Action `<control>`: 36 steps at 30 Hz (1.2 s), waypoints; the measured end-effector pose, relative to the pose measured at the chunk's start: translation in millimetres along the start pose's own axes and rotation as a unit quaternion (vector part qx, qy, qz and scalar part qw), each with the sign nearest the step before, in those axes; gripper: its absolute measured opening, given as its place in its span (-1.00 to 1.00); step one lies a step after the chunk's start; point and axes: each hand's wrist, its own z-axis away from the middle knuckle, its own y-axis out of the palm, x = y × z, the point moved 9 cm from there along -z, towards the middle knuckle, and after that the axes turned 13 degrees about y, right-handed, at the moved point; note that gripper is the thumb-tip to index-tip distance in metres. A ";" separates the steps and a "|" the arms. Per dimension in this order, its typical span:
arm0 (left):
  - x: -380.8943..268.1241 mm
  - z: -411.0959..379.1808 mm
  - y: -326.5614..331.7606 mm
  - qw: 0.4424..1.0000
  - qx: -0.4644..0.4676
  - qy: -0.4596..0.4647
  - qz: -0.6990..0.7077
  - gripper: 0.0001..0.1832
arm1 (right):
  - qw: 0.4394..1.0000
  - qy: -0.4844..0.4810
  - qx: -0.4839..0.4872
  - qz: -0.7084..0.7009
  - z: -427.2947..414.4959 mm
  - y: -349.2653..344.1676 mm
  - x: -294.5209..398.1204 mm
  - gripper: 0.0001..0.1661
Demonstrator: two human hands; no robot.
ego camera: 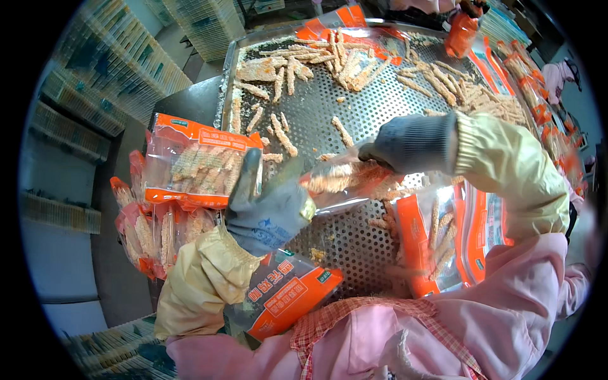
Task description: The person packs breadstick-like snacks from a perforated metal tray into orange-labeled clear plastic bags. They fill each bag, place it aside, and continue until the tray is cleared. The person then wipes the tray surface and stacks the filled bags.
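Observation:
My right hand (pixel 401 145), in a dark grey knitted glove, is closed on a clear and orange plastic bag (pixel 339 180) of breaded strips. My gloved left hand (pixel 268 209) is at the left of that bag, its thumb raised and fingers blurred; whether it grips the bag's edge cannot be told. A filled bag with orange bands (pixel 202 135) leans just left of my left hand, on top of more filled bags (pixel 166 232). Below my left wrist lies an orange-printed bag (pixel 289 294). Another bag with strips inside (pixel 415 237) lies at the right, near my body.
Loose breaded strips (pixel 285 137) are scattered over a perforated metal table (pixel 332 95), heaped at its far side and right. Stacked trays (pixel 142 52) stand at the left. Filled bags (pixel 532 90) line the right edge. A person's orange-gloved hand (pixel 460 35) is at the far right corner.

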 end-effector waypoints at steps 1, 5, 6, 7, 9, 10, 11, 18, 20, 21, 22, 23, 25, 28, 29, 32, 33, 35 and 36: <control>3.6 -4.1 -2.9 0.999 -0.015 -0.030 0.011 -0.82 | 1.000 0.015 0.019 0.004 -13.1 8.8 -0.3 -0.68; -23.4 -33.9 15.8 0.996 -0.032 0.083 0.004 -0.84 | 0.985 -0.030 -0.028 -0.165 -28.1 37.8 9.1 -0.65; -20.2 -30.1 15.2 0.996 -0.018 0.084 0.011 -0.83 | 0.988 -0.027 -0.048 -0.144 -21.2 38.9 -0.4 -0.63; -15.7 -26.6 9.2 0.997 -0.025 0.077 -0.006 -0.78 | 0.990 -0.030 -0.066 -0.120 -17.2 40.2 -6.2 -0.60; -4.3 -16.3 3.2 0.997 -0.032 0.058 -0.043 -0.66 | 0.903 -0.121 -0.125 -0.393 4.9 5.2 -43.1 -0.63; -3.9 -15.8 0.2 0.998 -0.028 0.052 -0.039 -0.68 | 0.845 -0.075 -0.125 -0.515 17.2 -10.6 -80.7 -0.63; -4.6 -17.6 -1.8 0.998 -0.025 0.052 -0.035 -0.71 | 0.765 -0.027 -0.128 -0.631 30.6 -18.4 -124.7 -0.62; -5.9 -35.8 -7.9 0.998 -0.028 0.041 0.024 -0.83 | 0.934 0.334 -0.111 0.066 -32.9 198.3 -368.7 -0.09; -7.0 -34.6 -1.5 0.998 -0.013 0.017 0.051 -0.86 | 0.923 0.367 -0.069 -0.089 -56.9 226.8 -368.0 -0.08; -4.7 -32.2 -1.2 0.998 0.001 0.006 0.061 -0.87 | 0.937 0.343 -0.060 0.007 -69.2 221.0 -352.4 -0.17; -1.8 -30.9 1.2 0.996 0.009 -0.011 0.084 -0.86 | 0.946 0.320 -0.032 -0.043 -61.3 221.6 -340.9 -0.19; 1.9 -30.4 3.9 0.994 0.016 -0.029 0.106 -0.85 | 0.950 0.297 -0.005 -0.094 -54.4 225.5 -329.6 -0.22; 6.6 -35.0 7.8 0.989 0.001 -0.039 0.143 -0.81 | 0.900 0.272 -0.239 -0.243 -32.2 235.9 -335.5 -0.21; 10.5 -40.8 8.7 0.985 -0.007 -0.046 0.166 -0.75 | 0.609 0.033 -0.274 -0.743 8.6 119.2 -259.1 -0.43; 12.4 -46.6 11.2 0.984 -0.010 -0.047 0.170 -0.71 | 0.579 -0.077 -0.278 -0.762 30.1 73.8 -225.5 -0.47; 19.5 -48.5 9.6 0.982 -0.033 -0.097 0.160 -0.70 | 0.661 -0.254 -0.204 -0.676 51.9 -30.2 -81.3 -0.55; 19.2 -50.8 6.0 0.987 -0.027 -0.071 0.141 -0.73 | 0.736 -0.234 -0.138 -0.620 40.0 -28.3 -51.3 -0.42; 17.7 -56.5 -1.2 0.994 -0.027 -0.016 0.102 -0.79 | 0.889 -0.149 -0.059 -0.430 4.9 0.3 -23.0 -0.29; 16.6 -49.7 2.6 0.994 -0.019 -0.009 0.103 -0.77 | 0.953 -0.098 -0.033 -0.285 -15.8 13.4 -15.9 -0.29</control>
